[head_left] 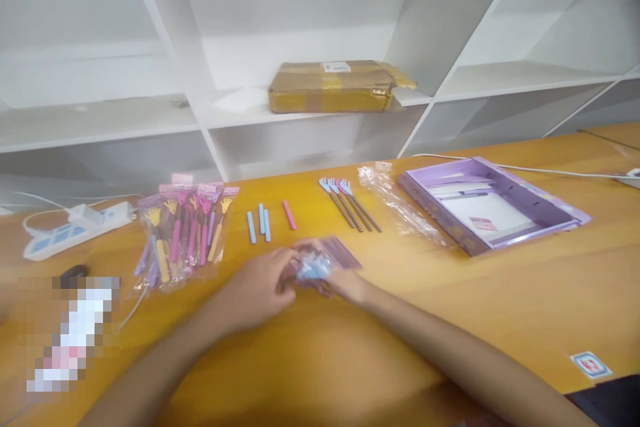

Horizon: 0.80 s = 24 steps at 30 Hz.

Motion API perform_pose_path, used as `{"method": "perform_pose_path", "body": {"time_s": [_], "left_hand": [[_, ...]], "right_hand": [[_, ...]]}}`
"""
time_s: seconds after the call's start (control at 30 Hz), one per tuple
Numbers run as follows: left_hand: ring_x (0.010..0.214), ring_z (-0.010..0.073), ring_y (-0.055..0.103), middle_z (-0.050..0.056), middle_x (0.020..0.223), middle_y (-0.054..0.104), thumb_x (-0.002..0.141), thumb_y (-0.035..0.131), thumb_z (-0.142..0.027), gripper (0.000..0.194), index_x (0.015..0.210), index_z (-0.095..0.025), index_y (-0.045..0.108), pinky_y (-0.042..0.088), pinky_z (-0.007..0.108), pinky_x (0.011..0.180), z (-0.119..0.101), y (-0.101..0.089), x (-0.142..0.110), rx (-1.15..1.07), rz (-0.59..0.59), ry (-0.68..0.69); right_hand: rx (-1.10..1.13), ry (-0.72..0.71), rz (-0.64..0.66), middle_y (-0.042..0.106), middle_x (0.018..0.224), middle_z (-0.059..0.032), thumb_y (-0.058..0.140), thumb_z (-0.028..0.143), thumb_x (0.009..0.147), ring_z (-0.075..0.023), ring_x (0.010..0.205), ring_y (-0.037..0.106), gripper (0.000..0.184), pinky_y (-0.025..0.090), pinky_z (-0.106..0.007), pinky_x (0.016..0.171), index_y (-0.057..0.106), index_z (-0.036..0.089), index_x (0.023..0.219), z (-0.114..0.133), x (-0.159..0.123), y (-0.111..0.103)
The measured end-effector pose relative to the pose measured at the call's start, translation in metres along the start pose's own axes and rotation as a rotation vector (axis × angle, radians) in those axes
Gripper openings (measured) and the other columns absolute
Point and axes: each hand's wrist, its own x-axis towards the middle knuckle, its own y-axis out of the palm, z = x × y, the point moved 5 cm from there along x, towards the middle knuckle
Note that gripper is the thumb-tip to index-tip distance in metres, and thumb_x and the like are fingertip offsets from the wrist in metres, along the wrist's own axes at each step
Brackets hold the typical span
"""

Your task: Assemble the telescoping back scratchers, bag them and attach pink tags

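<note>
My left hand and my right hand meet low over the table, fingers closed around a crumpled clear plastic bag with something light blue showing in it. Motion blur hides the finer detail. A purplish flap sticks out beyond my right fingers. Just past my hands lie light blue handle tubes and one pink handle tube. Several back scratchers with metal rods and blue or pink hand-shaped heads rest farther back. Bagged back scratchers in yellow, pink and purple are piled to the left.
A purple box tray holding papers and a pen stands at right, beside empty-looking clear wrapping. At left are a white power strip, cables and a dark mouse. A taped cardboard box sits on the white shelf.
</note>
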Motion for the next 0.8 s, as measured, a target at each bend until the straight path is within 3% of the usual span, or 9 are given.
{"method": "perform_pose_path", "body": {"time_s": [0.1,0.17,0.33,0.43,0.57,0.6,0.7,0.73,0.8], "left_hand": [[0.073,0.0170,0.058,-0.001,0.086,0.064,0.080,0.060,-0.016,0.032,0.110,-0.024,0.057,0.038,0.029,0.065,-0.003,0.033,-0.011,-0.054,0.044,0.017],[0.069,0.0150,0.056,-0.003,0.083,0.062,0.080,0.061,-0.016,0.029,0.108,-0.024,0.058,0.036,0.028,0.064,0.004,0.041,-0.011,-0.110,0.057,0.006],[0.066,0.0128,0.051,-0.005,0.076,0.056,0.080,0.057,-0.012,0.020,0.097,-0.023,0.058,0.035,0.026,0.063,0.023,0.027,-0.003,-0.138,0.047,-0.029],[0.064,0.0126,0.047,-0.006,0.072,0.052,0.078,0.055,-0.010,0.014,0.082,-0.022,0.050,0.032,0.026,0.060,0.028,0.022,-0.002,-0.104,0.106,-0.050],[0.066,0.0137,0.048,-0.004,0.076,0.056,0.084,0.060,-0.015,0.008,0.085,-0.022,0.056,0.039,0.027,0.063,0.021,0.035,-0.001,-0.207,0.237,-0.026],[0.072,0.0150,0.052,-0.002,0.083,0.061,0.088,0.062,-0.020,0.002,0.089,-0.022,0.061,0.045,0.028,0.071,0.017,0.040,0.000,-0.245,0.225,0.001],[0.103,0.0229,0.061,0.008,0.113,0.067,0.097,0.063,-0.033,0.018,0.106,-0.021,0.073,0.049,0.038,0.103,0.008,0.057,-0.001,-0.424,0.045,0.064],[0.107,0.0241,0.062,0.009,0.115,0.066,0.099,0.062,-0.036,0.022,0.112,-0.021,0.073,0.050,0.039,0.104,0.008,0.065,-0.003,-0.522,-0.016,0.047],[0.088,0.0199,0.064,0.007,0.102,0.065,0.101,0.062,-0.042,0.035,0.128,-0.020,0.066,0.057,0.034,0.083,0.013,0.087,-0.009,-0.783,-0.017,-0.046]], "right_hand": [[0.060,-0.015,-0.047,0.070,0.086,0.0004,0.072,0.060,0.097,-0.0082,0.047,0.054,0.039,0.042,-0.020,0.037,0.063,0.024,0.109,-0.022,-0.018,0.015],[0.098,-0.006,-0.034,0.073,0.091,0.0018,0.069,0.067,0.095,-0.0108,0.051,0.059,0.040,0.046,-0.021,0.038,0.066,0.029,0.107,-0.028,-0.021,0.020],[0.377,0.019,-0.043,0.069,0.071,0.0008,0.049,0.088,0.093,-0.0119,0.043,0.055,0.065,0.041,-0.019,0.034,0.066,0.026,0.104,-0.031,-0.018,0.004],[0.400,-0.023,-0.002,0.064,0.061,0.0008,0.041,0.097,0.088,-0.0144,0.041,0.054,0.079,0.043,-0.022,0.034,0.061,0.023,0.109,-0.029,-0.019,-0.007],[0.169,-0.036,-0.159,0.062,0.060,0.0051,0.072,0.066,0.095,-0.0118,0.042,0.054,0.048,0.045,-0.020,0.036,0.055,0.022,0.102,-0.027,-0.023,-0.016],[0.120,-0.023,-0.156,0.061,0.059,0.0061,0.075,0.060,0.095,-0.0109,0.042,0.053,0.044,0.045,-0.020,0.037,0.055,0.022,0.100,-0.026,-0.023,-0.014],[0.067,0.005,-0.088,0.061,0.065,0.0052,0.076,0.059,0.094,-0.0104,0.049,0.057,0.044,0.049,-0.020,0.042,0.058,0.020,0.104,-0.024,-0.024,-0.007],[0.058,0.004,-0.092,0.063,0.070,0.0042,0.078,0.057,0.093,-0.0102,0.052,0.058,0.045,0.050,-0.020,0.043,0.059,0.019,0.108,-0.023,-0.024,-0.008],[0.032,-0.040,-0.160,0.066,0.084,0.0022,0.082,0.052,0.091,-0.0087,0.054,0.058,0.047,0.048,-0.019,0.042,0.058,0.021,0.116,-0.021,-0.025,-0.014]]}}
